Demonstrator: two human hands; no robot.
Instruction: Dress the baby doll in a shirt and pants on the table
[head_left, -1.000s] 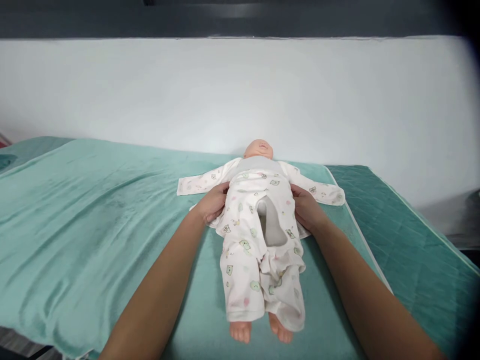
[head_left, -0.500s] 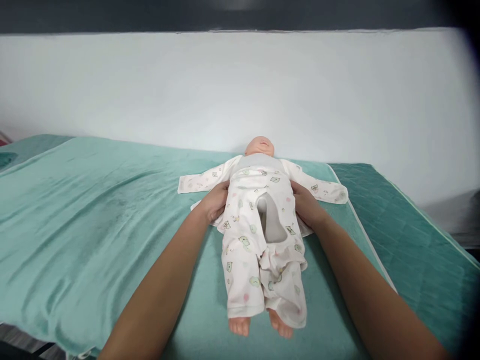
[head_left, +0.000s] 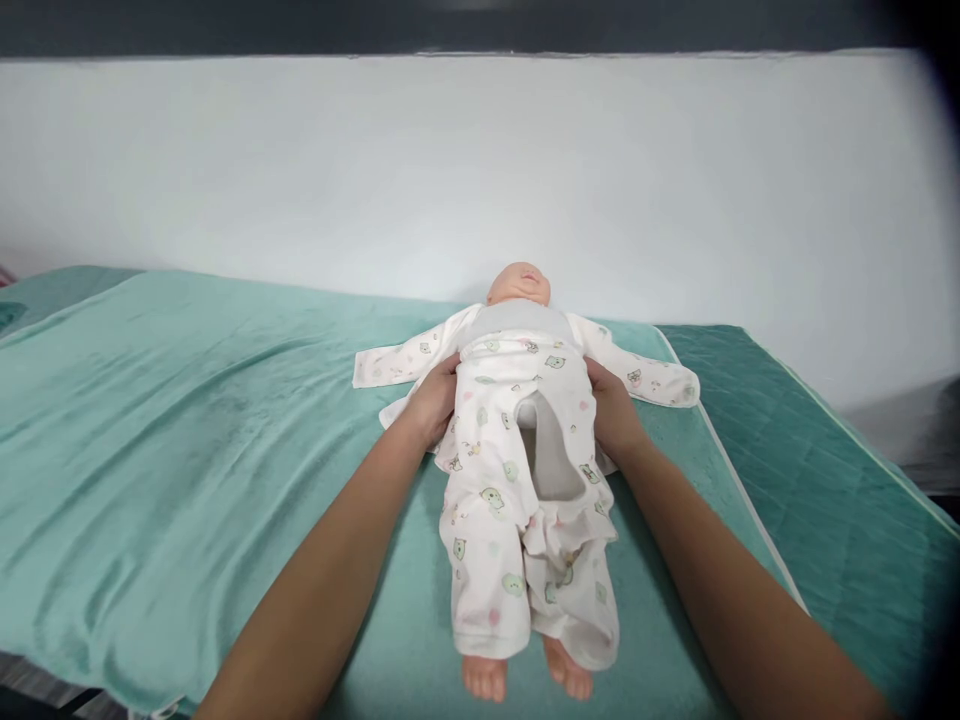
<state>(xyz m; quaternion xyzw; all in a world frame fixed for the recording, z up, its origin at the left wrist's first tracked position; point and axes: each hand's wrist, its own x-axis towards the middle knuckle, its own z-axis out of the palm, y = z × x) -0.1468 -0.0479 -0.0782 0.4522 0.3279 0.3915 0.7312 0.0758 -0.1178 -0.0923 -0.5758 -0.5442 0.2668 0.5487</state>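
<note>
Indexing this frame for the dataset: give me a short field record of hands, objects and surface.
left hand: fingers grip the waist of the trousers, left side
right hand: fingers grip the same waist, right side
doll: on its back, head toward the wall, bare feet toward the camera
trousers: on both legs, crotch gap open, grey underlayer showing
top: sleeves spread flat
surface: green blanket on quilted mattress

Both bare forearms stretch forward, converging slightly; the left hand (head_left: pixel 431 402) clasps one side of the doll (head_left: pixel 495 480) at its waist, the right hand (head_left: pixel 611 410) the opposite side, fingers curled in, wrists straight.
</note>
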